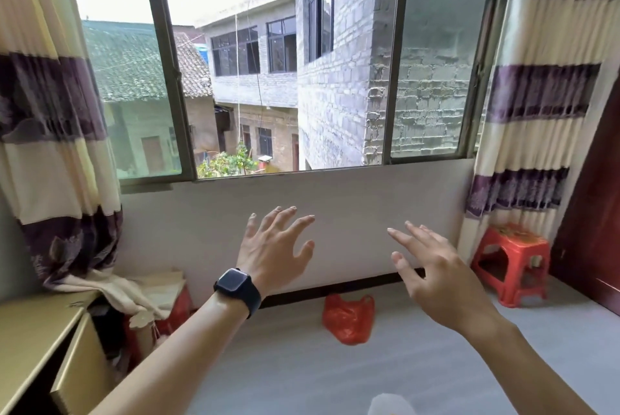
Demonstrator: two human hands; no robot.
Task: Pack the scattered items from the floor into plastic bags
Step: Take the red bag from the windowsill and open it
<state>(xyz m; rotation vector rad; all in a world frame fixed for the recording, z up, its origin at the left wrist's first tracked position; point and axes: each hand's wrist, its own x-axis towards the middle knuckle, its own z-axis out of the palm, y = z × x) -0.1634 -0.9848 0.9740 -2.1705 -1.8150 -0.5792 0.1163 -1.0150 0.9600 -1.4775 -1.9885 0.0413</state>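
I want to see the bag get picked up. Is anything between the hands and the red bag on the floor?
Nothing visible is in the way. The red bag lies on bare floor by the wall, below the open, empty left hand and right hand. The red stool stands off to the right, apart.

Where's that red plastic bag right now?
The red plastic bag lies on the grey floor below the window, by the wall's dark skirting, between both hands, left of the red stool.
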